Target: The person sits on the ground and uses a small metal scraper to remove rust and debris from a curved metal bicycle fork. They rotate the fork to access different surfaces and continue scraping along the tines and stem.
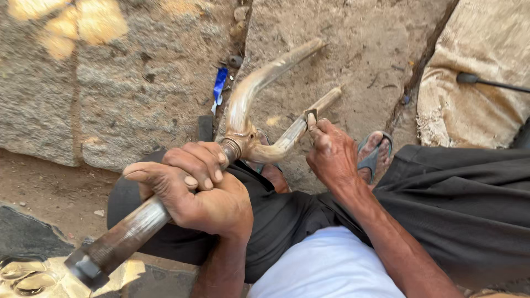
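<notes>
bare, dull metal shows along much of the bicycle fork (243, 118), which lies across the person's lap with its two blades running up toward one o'clock over the stone paving (138, 83). the left blade looks pale and scrubbed; the right blade, under the working hand, has a browner, dustier cast toward its tip, so by my reading the cleaning is partly done and that blade has stretches left. the steerer tube, pointing to seven o'clock, is dark and grimy near its threaded end.

the left hand (196, 187) is closed tight around the steerer tube just below the crown, fingers wrapped over the top, thumb stuck out toward nine o'clock. the right hand (331, 152) is nearly closed, pinching a small grey scrap (311, 115), perhaps abrasive paper, against the right blade near its middle.

a sandalled foot (374, 152) sits at three o'clock of that hand, a worn sack (475, 77) beyond at two o'clock, and a blue scrap (220, 84) lies in the paving joint.
</notes>
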